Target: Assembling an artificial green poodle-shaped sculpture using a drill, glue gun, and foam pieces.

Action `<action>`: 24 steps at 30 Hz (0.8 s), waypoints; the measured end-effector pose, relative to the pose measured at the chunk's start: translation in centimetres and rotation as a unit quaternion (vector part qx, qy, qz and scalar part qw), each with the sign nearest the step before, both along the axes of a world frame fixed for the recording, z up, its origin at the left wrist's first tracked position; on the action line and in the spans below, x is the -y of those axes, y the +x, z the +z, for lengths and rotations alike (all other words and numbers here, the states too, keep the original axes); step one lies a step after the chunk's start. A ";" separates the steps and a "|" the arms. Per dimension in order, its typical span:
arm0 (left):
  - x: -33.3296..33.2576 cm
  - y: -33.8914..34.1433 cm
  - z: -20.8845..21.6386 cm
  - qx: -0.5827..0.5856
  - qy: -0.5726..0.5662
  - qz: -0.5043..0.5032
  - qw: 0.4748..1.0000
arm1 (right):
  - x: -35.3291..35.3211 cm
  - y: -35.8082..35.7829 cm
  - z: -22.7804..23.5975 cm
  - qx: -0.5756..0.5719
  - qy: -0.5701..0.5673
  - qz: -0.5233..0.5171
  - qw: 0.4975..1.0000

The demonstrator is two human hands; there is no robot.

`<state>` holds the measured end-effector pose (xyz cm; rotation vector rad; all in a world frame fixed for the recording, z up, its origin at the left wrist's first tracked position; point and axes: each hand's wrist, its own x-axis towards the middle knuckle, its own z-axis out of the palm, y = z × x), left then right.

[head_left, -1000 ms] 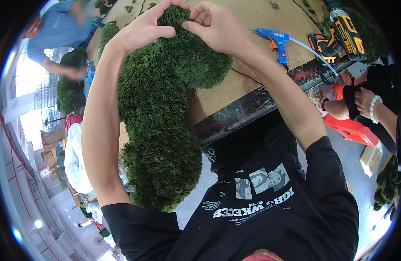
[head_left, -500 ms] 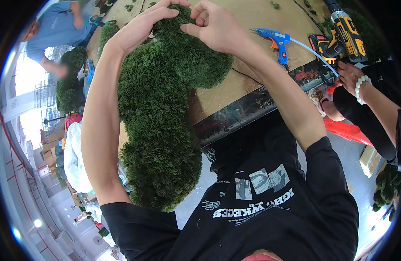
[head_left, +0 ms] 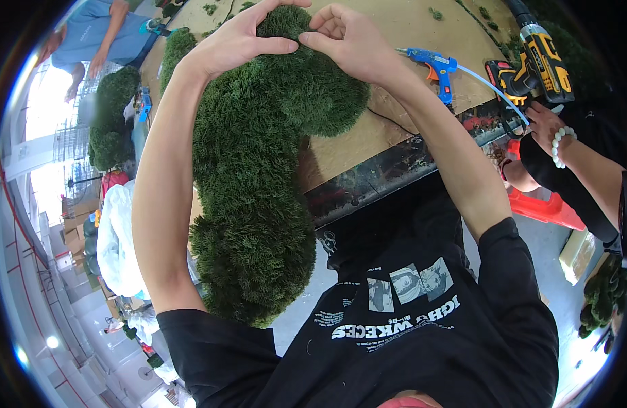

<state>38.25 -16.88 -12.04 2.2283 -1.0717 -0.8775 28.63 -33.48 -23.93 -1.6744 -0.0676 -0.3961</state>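
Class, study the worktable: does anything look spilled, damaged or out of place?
Loose green sprigs lie scattered on the brown tabletop, apart from the large foliage piece, so they look stray. Reddish blotches mark the dark table edge, perhaps old paint. Nothing else stands out.

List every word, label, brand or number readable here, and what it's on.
Wording isn't copied here, only where print shows:
Black T-shirt: a bold white line, legible in part; the finest lines are too small to read.
Yellow-and-black drill: side marking, too small to read surely.
Blue glue gun: small label, unreadable.
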 end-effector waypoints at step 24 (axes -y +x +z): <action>-0.1 0.6 0.0 0.054 -0.008 -0.057 0.997 | -0.6 -0.2 0.5 -0.030 -0.068 -0.048 0.996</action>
